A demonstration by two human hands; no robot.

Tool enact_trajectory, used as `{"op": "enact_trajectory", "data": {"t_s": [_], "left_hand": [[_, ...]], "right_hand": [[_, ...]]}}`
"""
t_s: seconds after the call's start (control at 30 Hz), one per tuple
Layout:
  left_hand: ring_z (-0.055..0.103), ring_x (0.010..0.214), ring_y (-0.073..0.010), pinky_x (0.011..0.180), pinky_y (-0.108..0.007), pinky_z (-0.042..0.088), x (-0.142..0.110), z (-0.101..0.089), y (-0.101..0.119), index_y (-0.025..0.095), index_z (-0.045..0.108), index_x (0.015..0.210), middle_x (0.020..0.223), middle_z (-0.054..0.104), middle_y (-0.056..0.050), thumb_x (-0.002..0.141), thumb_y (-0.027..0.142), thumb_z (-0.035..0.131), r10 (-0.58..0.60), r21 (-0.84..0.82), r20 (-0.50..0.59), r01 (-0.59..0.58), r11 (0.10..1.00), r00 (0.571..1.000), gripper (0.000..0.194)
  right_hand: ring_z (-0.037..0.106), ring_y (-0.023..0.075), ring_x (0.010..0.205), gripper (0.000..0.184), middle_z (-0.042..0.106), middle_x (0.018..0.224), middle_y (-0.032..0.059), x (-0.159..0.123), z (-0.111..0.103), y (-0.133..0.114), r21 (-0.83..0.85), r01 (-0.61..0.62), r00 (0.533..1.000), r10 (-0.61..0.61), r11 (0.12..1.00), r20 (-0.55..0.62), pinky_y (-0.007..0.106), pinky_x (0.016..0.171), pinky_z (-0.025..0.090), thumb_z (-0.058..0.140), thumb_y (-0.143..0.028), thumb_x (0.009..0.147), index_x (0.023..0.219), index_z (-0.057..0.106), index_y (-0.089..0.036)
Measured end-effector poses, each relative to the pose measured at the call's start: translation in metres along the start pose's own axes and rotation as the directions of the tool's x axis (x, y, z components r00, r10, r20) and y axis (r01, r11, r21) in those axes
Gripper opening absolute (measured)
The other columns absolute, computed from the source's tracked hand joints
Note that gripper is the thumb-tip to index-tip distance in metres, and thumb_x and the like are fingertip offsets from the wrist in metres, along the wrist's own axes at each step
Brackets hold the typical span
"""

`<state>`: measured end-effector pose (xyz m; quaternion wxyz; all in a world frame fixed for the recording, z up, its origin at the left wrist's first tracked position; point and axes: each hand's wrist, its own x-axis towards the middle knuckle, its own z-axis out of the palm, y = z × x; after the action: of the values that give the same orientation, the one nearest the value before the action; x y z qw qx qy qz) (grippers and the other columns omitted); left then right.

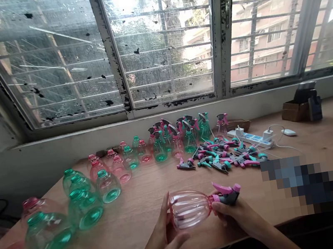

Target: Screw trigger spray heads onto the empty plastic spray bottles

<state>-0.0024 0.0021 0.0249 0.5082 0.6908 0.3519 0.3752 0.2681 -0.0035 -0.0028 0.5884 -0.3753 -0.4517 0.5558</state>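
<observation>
Left hand (163, 243) cups a pink bottle (191, 209); right hand (235, 219) holds its sprayer (228, 194).

Bottles: clear green-tinted plastic spray bottles (85, 209) and pink-tinted ones (119, 170) all over the left side, lots lying on their sides, and a row standing near the wall with triggers on
Loose heads: heap of pink and teal plastic trigger sprayers (219, 159) lying right by the row
Desk: pale wooden desktop (144, 224) under all of it
Power: white power strip (247, 137) with plugs in, cable running to a white oval mouse (288, 132)
Far right: brown cardboard box (294, 112)
Window: white-barred glass with black flaky paint on the frame (109, 45), pink building (265, 29) outside
Blurred: pixelated patch (302, 183) on the desk, can't tell what it is
</observation>
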Motion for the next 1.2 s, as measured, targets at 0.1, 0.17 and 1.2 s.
{"op": "enact_trajectory", "data": {"t_s": [0.1, 0.17, 1.2], "left_hand": [[0.031, 0.155, -0.0327, 0.129, -0.048, 0.021, 0.0010, 0.0005, 0.0040, 0.032, 0.011, 0.164, 0.164, 0.044, -0.006, 0.089, 0.038, 0.077, -0.004, -0.051, 0.036, 0.006, 0.999, 0.999, 0.100], [0.032, 0.154, -0.0320, 0.129, -0.046, 0.024, 0.0011, -0.0002, 0.0058, 0.033, 0.014, 0.164, 0.164, 0.044, -0.006, 0.090, 0.040, 0.075, -0.022, -0.070, 0.062, 0.026, 0.997, 0.998, 0.096], [0.027, 0.157, -0.0323, 0.130, -0.043, 0.021, 0.0026, -0.0005, 0.0064, 0.030, 0.017, 0.164, 0.168, 0.036, -0.005, 0.089, 0.040, 0.077, -0.011, 0.018, 0.026, 0.011, 1.000, 1.000, 0.097]], "right_hand": [[0.054, 0.0134, 0.050, 0.048, 0.068, 0.068, -0.0007, 0.0000, -0.0009, 0.0010, -0.004, -0.025, 1.000, 0.025, 1.000, 0.012, 0.030, 0.053, 0.043, 0.090, -0.047, 0.072, 0.105, 0.072, -0.016], [0.054, 0.0137, 0.050, 0.047, 0.069, 0.069, -0.0001, 0.0003, -0.0016, 0.0010, -0.015, -0.036, 0.999, 0.037, 0.999, 0.014, 0.031, 0.054, 0.044, 0.091, -0.047, 0.071, 0.101, 0.072, -0.016], [0.055, 0.0124, 0.052, 0.039, 0.070, 0.071, 0.0006, -0.0002, -0.0024, -0.0005, -0.035, -0.019, 0.997, 0.021, 0.999, 0.070, 0.029, 0.056, 0.044, 0.088, -0.048, 0.073, 0.089, 0.074, -0.016]]}}
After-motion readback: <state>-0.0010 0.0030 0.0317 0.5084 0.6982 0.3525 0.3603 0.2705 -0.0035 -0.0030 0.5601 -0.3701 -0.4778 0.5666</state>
